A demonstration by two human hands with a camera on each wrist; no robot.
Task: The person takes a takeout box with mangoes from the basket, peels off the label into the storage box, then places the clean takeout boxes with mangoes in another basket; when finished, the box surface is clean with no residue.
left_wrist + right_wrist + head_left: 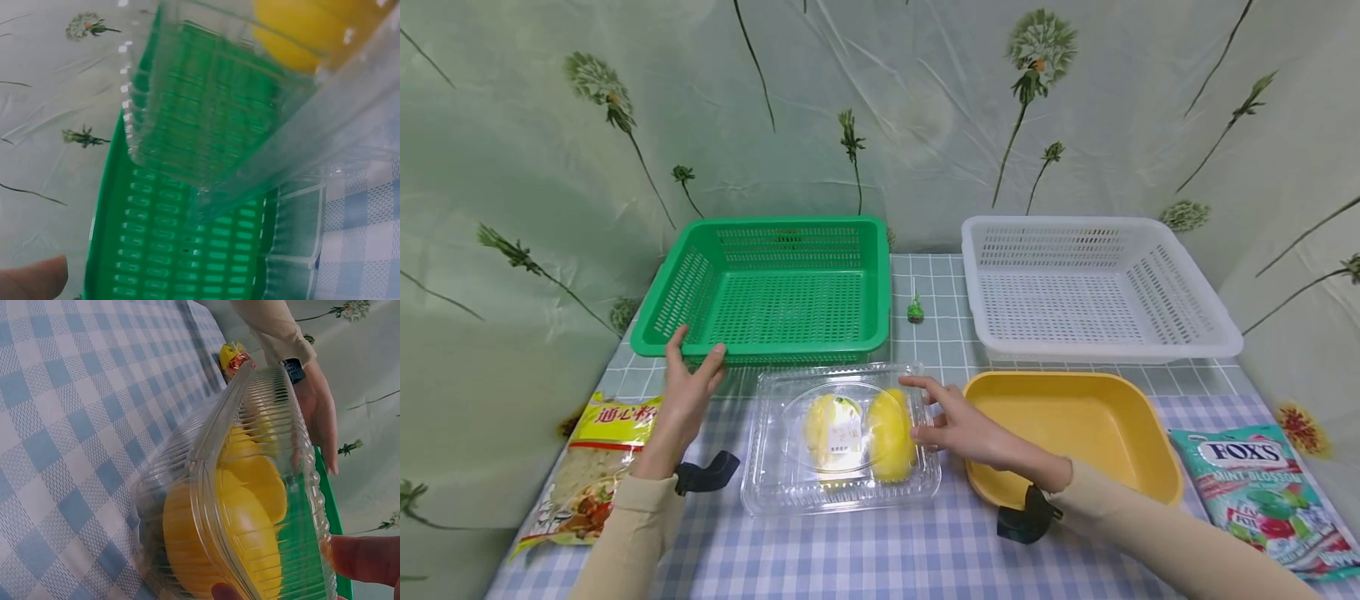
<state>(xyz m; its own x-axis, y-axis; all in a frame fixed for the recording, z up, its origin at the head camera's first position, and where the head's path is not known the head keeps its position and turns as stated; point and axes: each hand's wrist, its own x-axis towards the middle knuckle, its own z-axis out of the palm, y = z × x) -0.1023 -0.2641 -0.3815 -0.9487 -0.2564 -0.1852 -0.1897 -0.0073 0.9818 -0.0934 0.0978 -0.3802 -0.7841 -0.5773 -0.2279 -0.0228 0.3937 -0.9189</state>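
Note:
A clear plastic clamshell box [842, 500] holds yellow, mango-like fruits [891, 435] and has a white label [844, 427] on its lid. My right hand [958, 425] grips the box at its right side; a thumb [365, 557] shows at its rim in the right wrist view. My left hand [685, 396] is apart from the box, fingers spread, close to the front left corner of the green basket [760, 358]. One left fingertip [37, 280] appears at the lower left of the left wrist view.
A white basket [1105, 350] stands at the back right, with a yellow tub [1075, 383] in front of it. A pasta bag [595, 475] lies at left, a green FOX'S candy bag [1262, 492] at right. A small green item [915, 310] lies between the baskets.

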